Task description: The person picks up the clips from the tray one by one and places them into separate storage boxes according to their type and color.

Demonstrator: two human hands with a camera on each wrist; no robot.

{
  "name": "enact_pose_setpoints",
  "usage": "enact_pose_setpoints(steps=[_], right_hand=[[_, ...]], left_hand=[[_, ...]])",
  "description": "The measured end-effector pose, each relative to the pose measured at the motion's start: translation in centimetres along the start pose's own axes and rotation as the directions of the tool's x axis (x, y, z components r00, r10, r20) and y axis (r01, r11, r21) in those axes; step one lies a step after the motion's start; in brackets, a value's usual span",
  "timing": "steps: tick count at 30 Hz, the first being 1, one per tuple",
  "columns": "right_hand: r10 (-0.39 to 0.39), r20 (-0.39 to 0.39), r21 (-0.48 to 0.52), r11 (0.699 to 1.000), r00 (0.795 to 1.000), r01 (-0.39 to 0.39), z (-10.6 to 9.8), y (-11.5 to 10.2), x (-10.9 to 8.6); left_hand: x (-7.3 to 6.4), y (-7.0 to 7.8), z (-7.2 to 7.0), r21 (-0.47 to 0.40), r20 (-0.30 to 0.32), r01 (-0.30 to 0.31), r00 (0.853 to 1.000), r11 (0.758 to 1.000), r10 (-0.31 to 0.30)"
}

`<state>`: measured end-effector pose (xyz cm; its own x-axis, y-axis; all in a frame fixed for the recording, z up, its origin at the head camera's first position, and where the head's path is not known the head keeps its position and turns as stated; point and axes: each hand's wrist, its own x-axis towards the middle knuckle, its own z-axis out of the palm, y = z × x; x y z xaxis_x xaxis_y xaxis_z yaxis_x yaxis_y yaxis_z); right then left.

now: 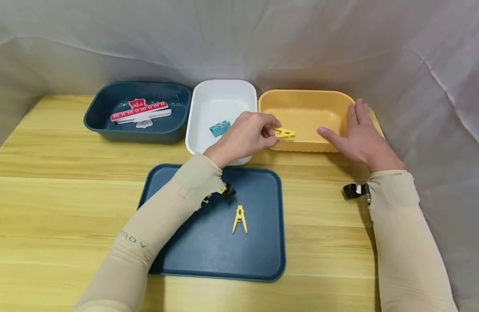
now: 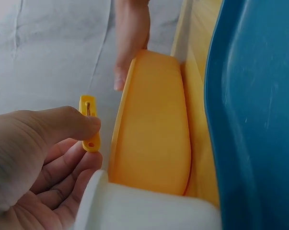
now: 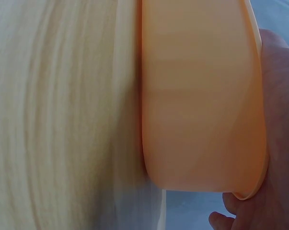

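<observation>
My left hand (image 1: 249,135) pinches a yellow clothespin (image 1: 286,133) between thumb and fingers, over the near left part of the yellow-orange bin (image 1: 302,146). In the left wrist view the clothespin (image 2: 89,143) is seen narrow side on, beside the bin's rim. My right hand (image 1: 360,141) rests at that bin's right end with its fingers extended; the right wrist view shows it against the rim. Another yellow clothespin (image 1: 240,219) lies on the dark blue tray (image 1: 208,255), below my left forearm.
A white bin (image 1: 224,93) in the middle holds a teal binder clip (image 1: 220,128). At the left, a dark blue bin (image 1: 146,135) contains a red-patterned clip (image 1: 140,111) and a white clip (image 1: 146,117). Grey cloth (image 1: 224,39) hangs behind the wooden table (image 1: 60,199).
</observation>
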<state>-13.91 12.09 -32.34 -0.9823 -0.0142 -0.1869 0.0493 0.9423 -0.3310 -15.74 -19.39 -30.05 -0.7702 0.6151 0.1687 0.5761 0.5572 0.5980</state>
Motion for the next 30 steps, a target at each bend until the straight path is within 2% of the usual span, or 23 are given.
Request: enact_pose_setpoints(steps=[8,14,24,30], right_hand=[[0.003,-0.009,-0.013,1.0,1.0,-0.003,-0.1,0.1,-0.1],[0.008,-0.011,-0.016,1.0,1.0,-0.008,-0.2,0.2,-0.2],[0.026,-0.007,-0.008,1.0,1.0,-0.026,-0.3,-0.1,-0.4],[0.027,0.003,0.002,1.0,1.0,-0.027,-0.1,-0.3,-0.5]], left_hand=[[1.0,0.6,-0.6,0.052,0.026,0.003,1.0,0.999,-0.005],[1.6,1.5,-1.3,0.092,0.056,0.027,0.998,0.995,-0.032],[3.2,2.3,-2.3,0.161,0.075,-0.01,0.997,0.987,-0.002],[4.4,3.0,-2.7,0.192,0.104,0.03,0.993,0.981,-0.05]])
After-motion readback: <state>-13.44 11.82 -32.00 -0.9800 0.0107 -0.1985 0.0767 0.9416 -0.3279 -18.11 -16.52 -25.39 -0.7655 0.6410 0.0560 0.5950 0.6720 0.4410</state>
